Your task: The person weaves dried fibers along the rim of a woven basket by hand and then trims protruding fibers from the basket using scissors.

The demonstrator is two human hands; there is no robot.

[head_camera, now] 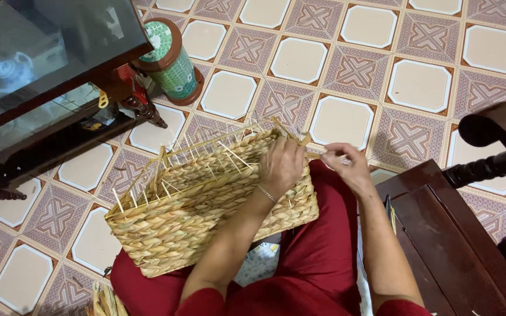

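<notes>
Head view, person seated, red trousers, half-woven basket (pixel 206 205) resting across the lap, tilted toward the left knee. Left hand (pixel 281 165) lies over the basket's far upper corner, fingers curled down onto the rim, closed on the weave there; whether it pinches a single strand I cannot tell. Right hand (pixel 346 164) sits just beside that corner, fingers narrowed around a flat pale strand (pixel 314 155) that runs back to the rim. Basket is rectangular, walls of thick twisted straw-coloured rope in a herringbone-like braid, coarse and fibrous; thin pale stakes (pixel 206 151) stand up bare along the unfinished top edge, stiff and splayed. Risks, as judged: strand looks dry and could crease or snap if pulled sharply across the corner; loose tension would leave a gap in the top row; free stakes may bend out of line under the left palm; basket could slide off the lap, since only the left hand steadies it. Surroundings: patterned tile floor (pixel 346 76), glossy; green thread spool (pixel 171 58) beside a dark glass-topped table (pixel 60 52); dark wooden chair (pixel 458 234) at right
</notes>
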